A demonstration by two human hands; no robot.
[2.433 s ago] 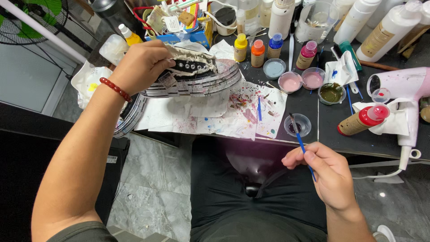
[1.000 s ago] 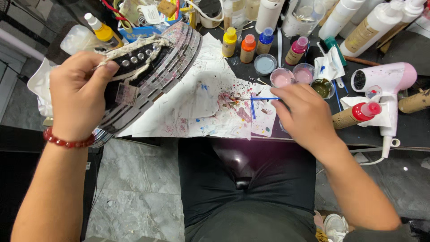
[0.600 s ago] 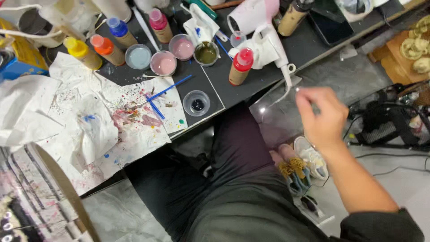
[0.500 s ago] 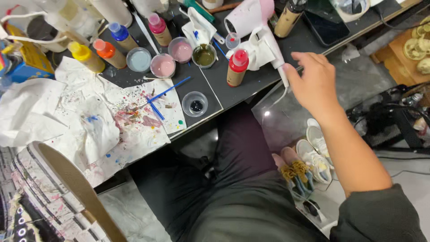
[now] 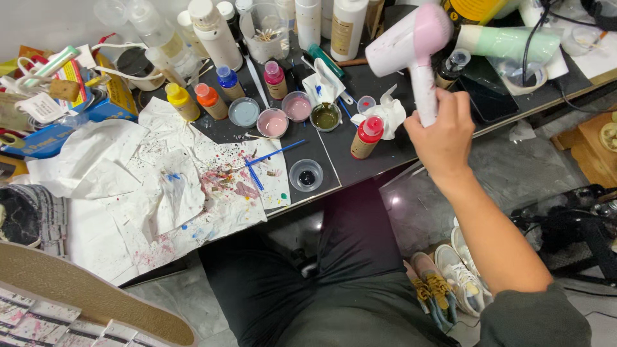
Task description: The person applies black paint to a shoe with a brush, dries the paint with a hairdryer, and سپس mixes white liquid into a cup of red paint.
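So the right hand (image 5: 442,135) is wrapped tight around the handle of a hair dryer (image 5: 411,45), fingers fully closed on it. The dryer is white with a pink back end on the barrel, held up over the right part of the worktop (image 5: 373,157), near its front edge. The handle runs pretty much straight down toward the hand, and the barrel lies across the top at a slant, pink end up to the right, the other end pointing left and a bit down toward the paint stuff. Just left of the hand there's a red-capped bottle (image 5: 366,137) with a crumpled tissue (image 5: 385,115) beside it. The left hand isn't in the shot.
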